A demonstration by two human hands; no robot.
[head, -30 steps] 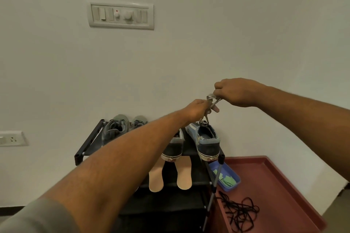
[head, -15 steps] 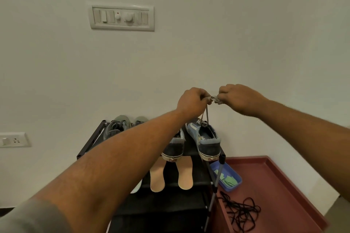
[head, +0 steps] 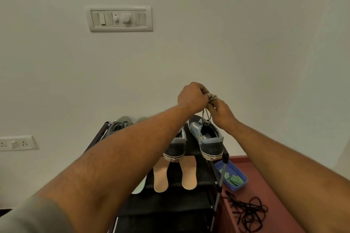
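A blue and black sneaker (head: 208,138) stands on the top shelf of a black shoe rack (head: 170,206), near its right end. Its grey lace (head: 205,114) runs up from the tongue to my hands. My left hand (head: 192,97) and my right hand (head: 220,112) meet above the shoe and both pinch the lace ends, which bunch between the fingers. A second matching sneaker (head: 175,147) sits to the left, partly hidden by my left forearm.
A grey pair of shoes (head: 118,125) sits at the rack's left end. Two tan insoles (head: 188,173) lie on the lower shelf. Right of the rack, a red tray (head: 284,185) holds a blue tub (head: 233,177) and loose black laces (head: 246,210). Wall switches (head: 119,18) are above.
My hands have come together: the right hand dropped and moved left until it touches the left. The lace, earlier stretched between them, is now bunched at the fingers.
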